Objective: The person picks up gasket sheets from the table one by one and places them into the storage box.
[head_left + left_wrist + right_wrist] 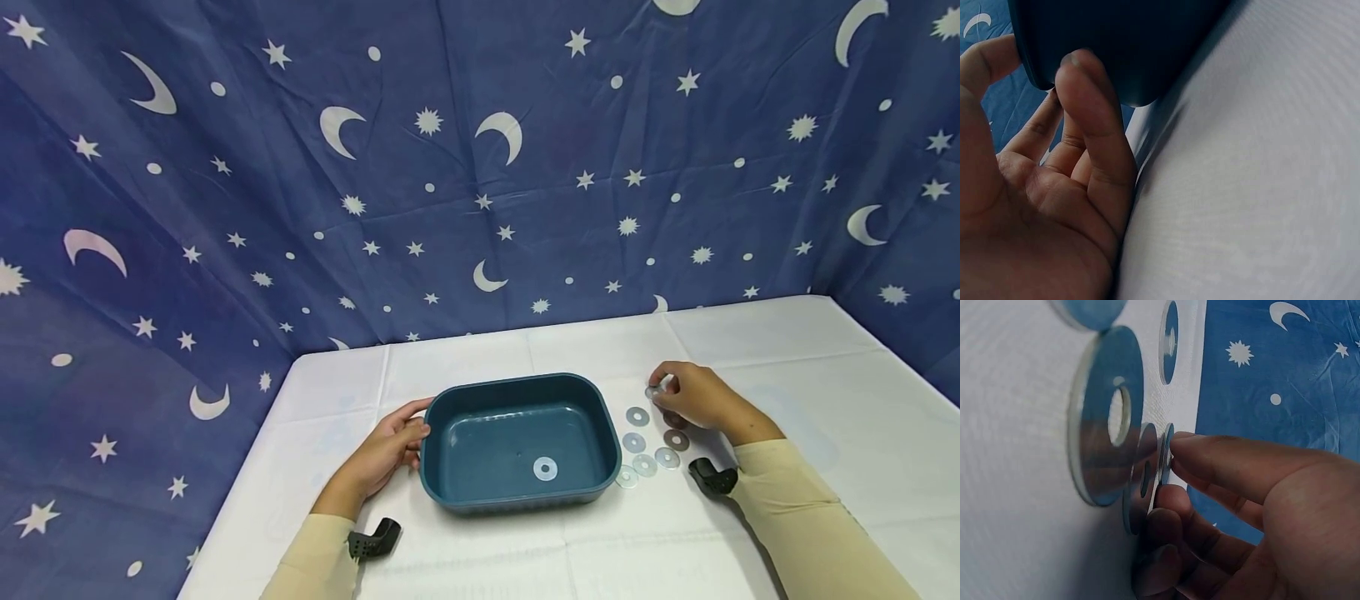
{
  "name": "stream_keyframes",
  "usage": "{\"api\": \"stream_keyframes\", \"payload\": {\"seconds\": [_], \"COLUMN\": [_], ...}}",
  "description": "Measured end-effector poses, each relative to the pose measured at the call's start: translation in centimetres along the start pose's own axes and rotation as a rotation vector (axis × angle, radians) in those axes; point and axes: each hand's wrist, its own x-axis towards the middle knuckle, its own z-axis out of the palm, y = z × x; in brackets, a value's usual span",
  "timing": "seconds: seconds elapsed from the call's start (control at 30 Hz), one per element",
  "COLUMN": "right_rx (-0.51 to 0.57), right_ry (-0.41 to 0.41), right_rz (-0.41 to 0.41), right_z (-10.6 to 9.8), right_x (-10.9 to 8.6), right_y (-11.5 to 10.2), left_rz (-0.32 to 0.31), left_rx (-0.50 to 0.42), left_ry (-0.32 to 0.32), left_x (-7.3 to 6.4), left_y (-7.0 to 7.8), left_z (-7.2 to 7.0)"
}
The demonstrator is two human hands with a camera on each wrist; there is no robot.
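Observation:
A dark teal plastic tub [517,504] sits on the white-covered table, with one flat metal washer [545,468] on its floor. My left hand [384,450] rests against the tub's left end, thumb at the rim and fingers along the outer wall; the left wrist view shows the fingertips at that wall [1129,56]. To the right of the tub, my right hand [697,396] pinches a washer [1167,453] by its edge between thumb and fingertips. Several more washers [667,457] lie flat beneath and beside this hand, some reflecting a brownish tone.
Loose washers [626,477] run close along the tub's right side. The white tablecloth [480,558] has fold creases. A blue curtain [420,217] with moons and stars stands behind and at both sides of the table. Black wrist mounts [712,477] sit on both sleeves.

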Motion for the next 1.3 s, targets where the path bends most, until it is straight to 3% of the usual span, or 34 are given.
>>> {"api": "stream_keyframes", "payload": {"seconds": [0.6, 1.0, 1.3], "right_rx": [0.081, 0.064, 0.039], "right_ry": [-0.065, -0.076, -0.045], "right_rz": [0.006, 0.029, -0.031], "right_z": [-0.15, -0.04, -0.01], "right_x": [-0.18, -0.14, -0.19], "right_y": [0.3, 0.39, 0.26], "left_rz": [0.009, 0.011, 0.021], "left_rx": [0.005, 0.009, 0.017], "left_ry": [-0.013, -0.012, -0.02], "left_x": [-0.29, -0.21, -0.09], "left_y": [-0.06, -0.29, -0.13], "left_z": [0.01, 0.08, 0.03]}}
